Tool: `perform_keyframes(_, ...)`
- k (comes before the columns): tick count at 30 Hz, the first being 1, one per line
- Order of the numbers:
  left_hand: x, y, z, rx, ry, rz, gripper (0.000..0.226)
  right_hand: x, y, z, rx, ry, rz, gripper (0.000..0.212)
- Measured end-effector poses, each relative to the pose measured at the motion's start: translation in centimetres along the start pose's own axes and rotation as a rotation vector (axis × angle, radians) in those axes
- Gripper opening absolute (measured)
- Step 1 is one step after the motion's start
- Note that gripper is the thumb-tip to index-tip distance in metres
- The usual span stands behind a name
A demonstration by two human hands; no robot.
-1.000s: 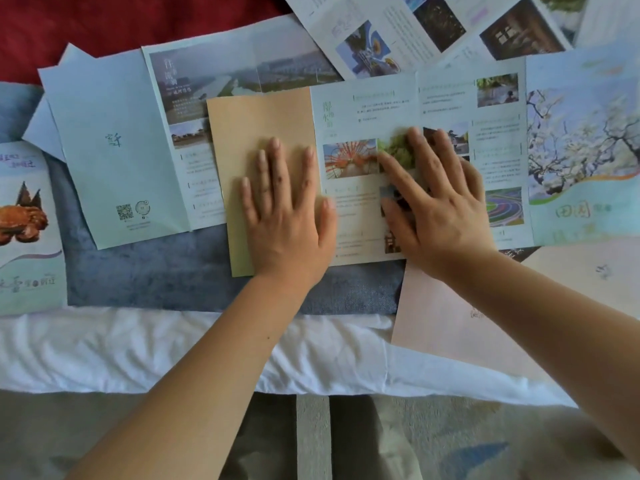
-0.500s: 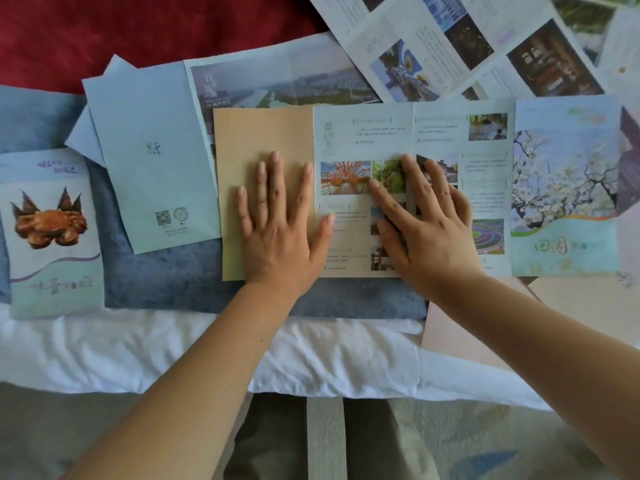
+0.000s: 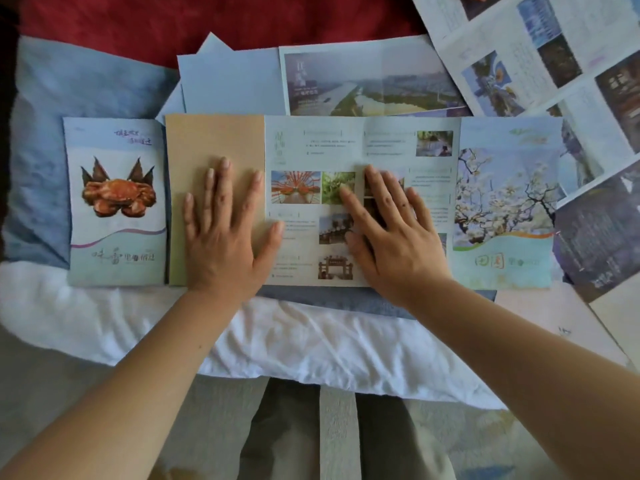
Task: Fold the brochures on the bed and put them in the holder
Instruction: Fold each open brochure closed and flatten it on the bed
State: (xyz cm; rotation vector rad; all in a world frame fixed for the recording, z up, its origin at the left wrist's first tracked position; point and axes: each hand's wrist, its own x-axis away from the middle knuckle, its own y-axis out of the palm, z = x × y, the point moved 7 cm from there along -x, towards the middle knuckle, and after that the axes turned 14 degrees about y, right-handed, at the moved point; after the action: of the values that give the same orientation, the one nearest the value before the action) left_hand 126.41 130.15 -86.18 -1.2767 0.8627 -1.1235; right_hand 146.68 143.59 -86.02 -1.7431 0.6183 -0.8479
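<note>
A wide brochure [image 3: 498, 202] lies flat on the bed in front of me, with a tan panel on its left, photo panels in the middle and a blossom-tree cover on its right. My left hand [image 3: 225, 233] rests flat on the tan panel, fingers straight and spread. My right hand [image 3: 391, 230] presses flat on the middle panels. A folded brochure with a crab picture [image 3: 116, 202] lies just left of the tan panel. No holder is in view.
More unfolded brochures [image 3: 367, 81] lie behind and to the right [image 3: 540, 64], overlapping each other. A pale pink sheet [image 3: 568, 323] sits at the right near the bed edge. Blue blanket [image 3: 79, 84], red cover [image 3: 173, 22] and white sheet [image 3: 294, 341] lie beneath. The floor shows below.
The view has shifted left, so the crab brochure now sits beside the tan panel. Both hands stay flat on the wide brochure, which now lies squarer to me.
</note>
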Motion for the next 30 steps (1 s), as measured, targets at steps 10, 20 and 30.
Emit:
perform_keyframes(10,1.1,-0.2,-1.4,0.022,-0.017,0.056,0.070,-0.4,-0.7,4.2,0.059,0.187,0.076,0.063)
perform_keyframes(20,1.2,-1.1,-1.6,0.111,-0.161,0.144,0.083,-0.5,-0.1,5.1,0.070,0.159,0.128,0.062)
perform_keyframes(30,0.5,-2.9,0.4,0.305,-0.179,0.174,0.091,-0.6,0.1,5.1,0.072,0.138,0.151,0.063)
